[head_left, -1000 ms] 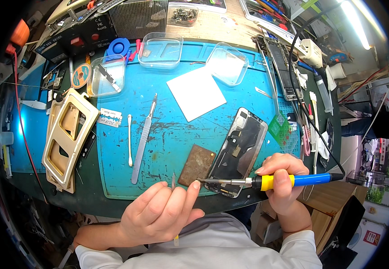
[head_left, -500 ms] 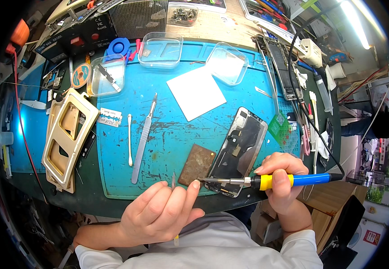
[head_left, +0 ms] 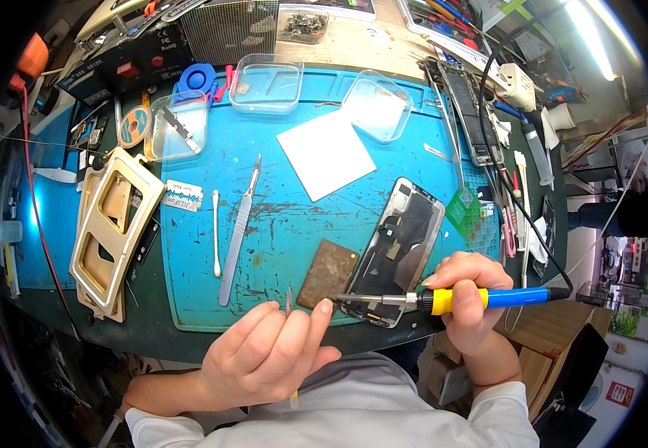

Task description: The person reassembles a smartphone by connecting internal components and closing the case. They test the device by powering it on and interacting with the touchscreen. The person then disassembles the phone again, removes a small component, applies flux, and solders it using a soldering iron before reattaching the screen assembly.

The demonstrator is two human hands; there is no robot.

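Observation:
My right hand [head_left: 473, 299] is closed around the yellow and blue handle of a soldering iron [head_left: 499, 299]. The iron's metal shaft points left, its tip close to my left index fingertip; whether they touch I cannot tell. In my left hand [head_left: 264, 355], curled fingers hold slim pointed tweezers [head_left: 289, 300], mostly hidden, with a yellowish end below the palm. Just beyond both hands lies a brown, worn square plate [head_left: 329, 272]. Next to it, partly under the iron's shaft, rests a phone screen assembly [head_left: 395, 250], its dark back facing up.
On the blue mat [head_left: 189, 261] lie a scalpel [head_left: 238, 246], a cotton swab [head_left: 216, 231], a razor blade [head_left: 183, 196] and a white square sheet [head_left: 326, 155]. Clear plastic trays [head_left: 268, 93] stand behind. A beige frame holder [head_left: 118, 224] sits left. The iron's black cord [head_left: 522, 205] loops up at right.
The soldering iron has shifted very slightly; both hands otherwise keep the same pose and place.

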